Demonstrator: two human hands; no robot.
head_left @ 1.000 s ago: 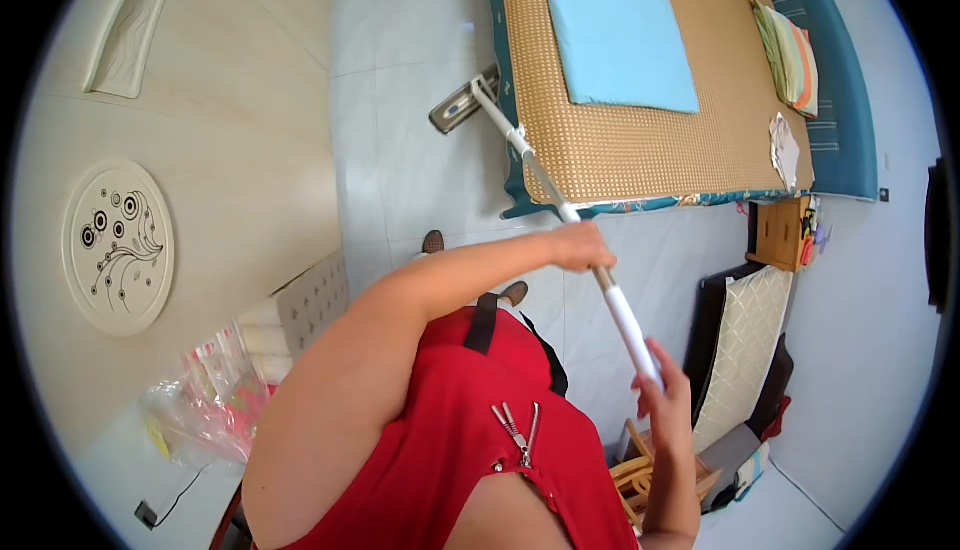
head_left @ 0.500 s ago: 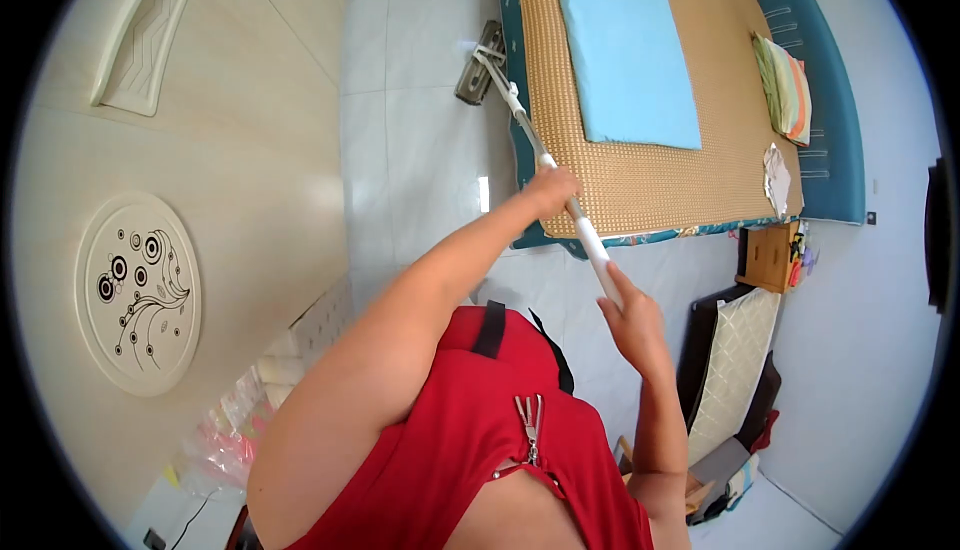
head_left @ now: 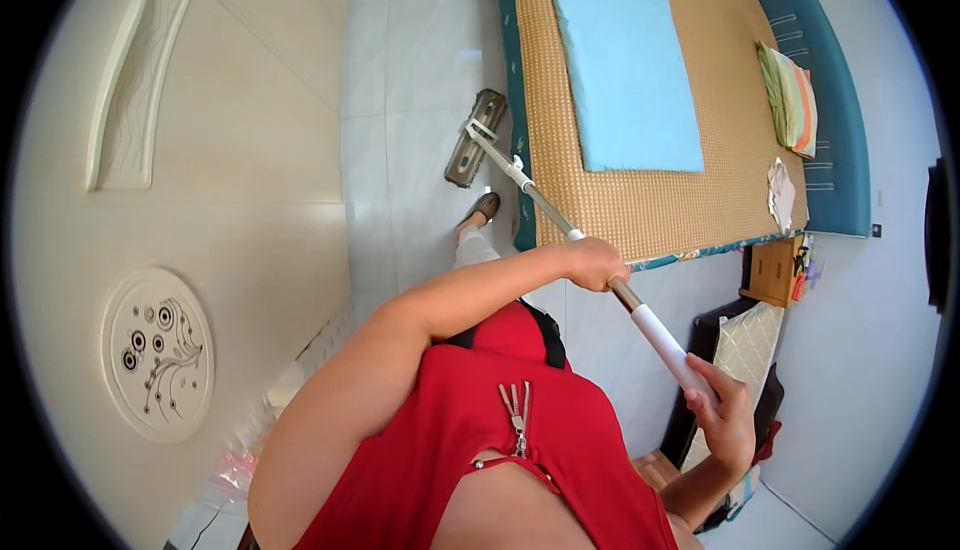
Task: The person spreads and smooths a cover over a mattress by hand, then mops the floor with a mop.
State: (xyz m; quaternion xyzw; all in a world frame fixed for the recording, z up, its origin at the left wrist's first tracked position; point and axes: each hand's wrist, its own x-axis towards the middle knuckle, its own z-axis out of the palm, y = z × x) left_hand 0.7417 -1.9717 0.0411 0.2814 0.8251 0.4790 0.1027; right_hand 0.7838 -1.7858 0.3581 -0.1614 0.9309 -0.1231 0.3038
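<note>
Head view shows the left hand (head_left: pixel 597 265) wrapped round the pole of the mop (head_left: pixel 548 208) and the right hand (head_left: pixel 722 412) curled on its white top end, the mop's flat head on the floor (head_left: pixel 410 180) beyond the left hand. Left of both hands is a bag (head_left: pixel 240 465), its pink contents blurred; ahead of them lie a bed (head_left: pixel 740 100) and nightstand (head_left: pixel 775 270).

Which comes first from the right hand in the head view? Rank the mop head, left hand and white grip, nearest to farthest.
1. White grip: at the near end of the pole, touching the right hand.
2. Left hand: partway along the pole, closed around it.
3. Mop head: at the pole's far end, left of the bed in the picture.
</note>
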